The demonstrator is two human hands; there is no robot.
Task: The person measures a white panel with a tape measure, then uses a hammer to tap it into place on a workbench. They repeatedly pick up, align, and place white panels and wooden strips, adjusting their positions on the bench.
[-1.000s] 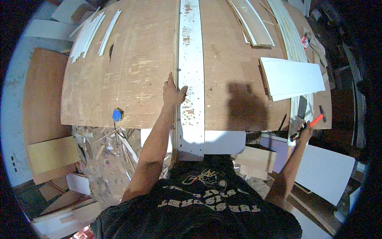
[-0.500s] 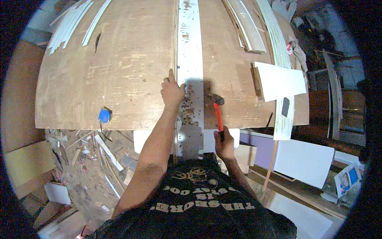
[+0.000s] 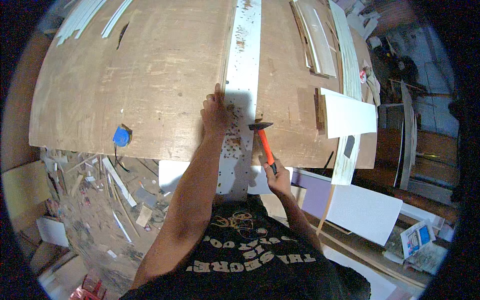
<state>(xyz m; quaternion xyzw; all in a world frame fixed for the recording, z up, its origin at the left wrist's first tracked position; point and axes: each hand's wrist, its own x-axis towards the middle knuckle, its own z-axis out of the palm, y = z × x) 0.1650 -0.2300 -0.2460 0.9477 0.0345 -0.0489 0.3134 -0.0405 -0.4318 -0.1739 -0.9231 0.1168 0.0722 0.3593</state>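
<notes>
A long white board (image 3: 245, 55) runs away from me down the middle of the plywood tabletop (image 3: 150, 95), with small dark bits scattered over it. Along its left side lies a thin wooden strip (image 3: 226, 60). My left hand (image 3: 215, 112) is closed over this strip, its forefinger pointing away from me; the thumb is in shadow. My right hand (image 3: 278, 177) grips a hammer (image 3: 265, 145) by the black end of its orange handle. The dark hammer head is at the white board's right edge; whether it touches the board I cannot tell.
A blue tape measure (image 3: 121, 135) lies near the table's front left. White strips (image 3: 82, 20) are at the far left. On the right, a white panel (image 3: 351, 115) rests across a long pale board (image 3: 345, 55). Wood scraps (image 3: 120, 180) litter the floor at left.
The hammer head has swung left and turned, from beside the white board to its right edge. My left fingers are more curled. The whole view has shifted and turned slightly.
</notes>
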